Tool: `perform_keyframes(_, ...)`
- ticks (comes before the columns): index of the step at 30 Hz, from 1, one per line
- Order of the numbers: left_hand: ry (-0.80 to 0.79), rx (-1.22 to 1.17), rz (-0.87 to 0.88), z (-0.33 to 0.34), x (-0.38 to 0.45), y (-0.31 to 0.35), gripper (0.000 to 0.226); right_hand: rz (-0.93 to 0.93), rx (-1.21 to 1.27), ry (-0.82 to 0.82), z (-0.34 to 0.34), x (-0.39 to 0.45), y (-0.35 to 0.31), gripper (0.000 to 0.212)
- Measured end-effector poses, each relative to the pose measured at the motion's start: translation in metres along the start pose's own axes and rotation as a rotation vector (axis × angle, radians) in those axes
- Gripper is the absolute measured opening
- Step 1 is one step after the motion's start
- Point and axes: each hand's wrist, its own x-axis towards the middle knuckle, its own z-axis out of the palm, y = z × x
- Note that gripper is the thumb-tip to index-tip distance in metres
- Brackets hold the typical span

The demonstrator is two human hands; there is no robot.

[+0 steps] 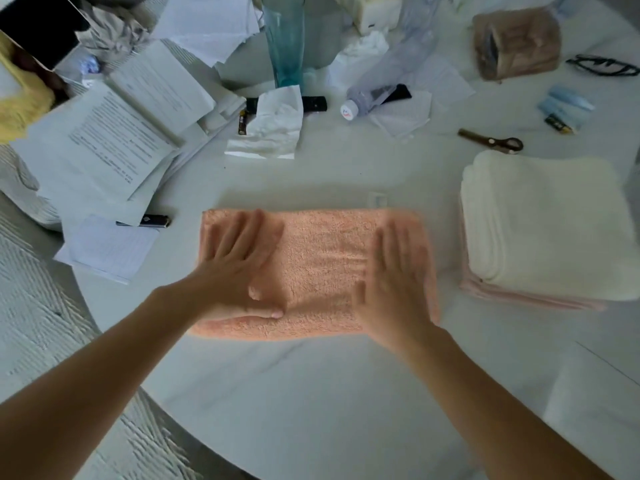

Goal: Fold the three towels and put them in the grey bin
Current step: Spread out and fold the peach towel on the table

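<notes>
A peach towel [318, 268] lies folded into a rectangle on the white table in front of me. My left hand [239, 265] presses flat on its left part, fingers straight and spread. My right hand [398, 271] lies flat on its right part and is blurred by motion. To the right sits a folded cream towel [547, 220] stacked on a folded pink towel [530, 299], of which only the edge shows. No grey bin is in view.
Papers and booklets [121, 133] crowd the table's back left. A blue glass [284, 39], a lying plastic bottle [381, 84], tissues [273, 126], scissors [491, 140] and eyeglasses [602, 65] lie behind the towels. The table's curved front edge [114, 344] is at my left.
</notes>
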Motion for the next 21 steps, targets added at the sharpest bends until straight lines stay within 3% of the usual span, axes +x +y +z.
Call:
perform_keyframes(2, 0.164, -0.121, 0.058, 0.0, 0.006, 0.022, 0.097, -0.157, 0.102, 0.06, 0.0, 0.019, -0.029, 0.074)
perform_keyframes(4, 0.254, -0.095, 0.047, 0.012, 0.009, 0.04, 0.069, -0.219, 0.092, 0.057, 0.008, 0.033, -0.039, 0.07)
perform_keyframes(7, 0.285, 0.005, -0.187, 0.026, 0.003, 0.027, 0.074, -0.121, -0.053, 0.043, 0.021, 0.035, -0.003, 0.074)
perform_keyframes(10, 0.275, -0.123, -0.449, 0.022, -0.007, -0.009, 0.08, 0.09, -0.056, 0.01, 0.02, 0.024, 0.043, 0.077)
perform_keyframes(13, 0.249, -0.134, -0.491, 0.021, -0.006, -0.01, 0.075, 0.227, 0.037, 0.031, 0.014, 0.023, 0.032, 0.076)
perform_keyframes(16, 0.272, -0.167, -0.537, 0.024, -0.005, 0.003, 0.069, 0.066, 0.206, 0.114, 0.012, 0.015, -0.049, 0.081)
perform_keyframes(18, 0.3, -0.209, -0.566, 0.028, -0.011, 0.003, 0.065, -0.09, 0.249, 0.086, 0.024, -0.002, -0.097, 0.08)
perform_keyframes(21, 0.302, -0.223, -0.534, 0.029, -0.017, -0.004, 0.064, -0.155, 0.103, 0.053, 0.042, -0.02, -0.092, 0.071)
